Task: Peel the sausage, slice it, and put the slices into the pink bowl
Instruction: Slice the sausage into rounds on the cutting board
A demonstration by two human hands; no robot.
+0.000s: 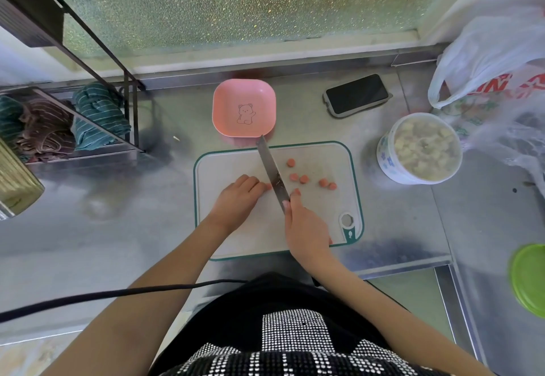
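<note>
A white cutting board (236,166) with a green rim lies on the steel counter. My left hand (236,198) presses down on the rest of the sausage (269,187), of which only a pink tip shows at my fingertips. My right hand (306,225) grips the handle of a knife (272,170), whose blade rests across the board right beside that tip. Several pink sausage slices (303,179) lie scattered on the board to the right of the blade. The pink bowl (230,92), square with a bear drawing, sits just beyond the board and holds nothing.
A black phone (356,94) lies at the back right. A white tub of food (421,147) stands right of the board, with plastic bags (489,60) behind it. A green lid (529,278) sits at the right edge. A rack with folded cloths (97,116) stands left. A black cable (118,293) crosses the front.
</note>
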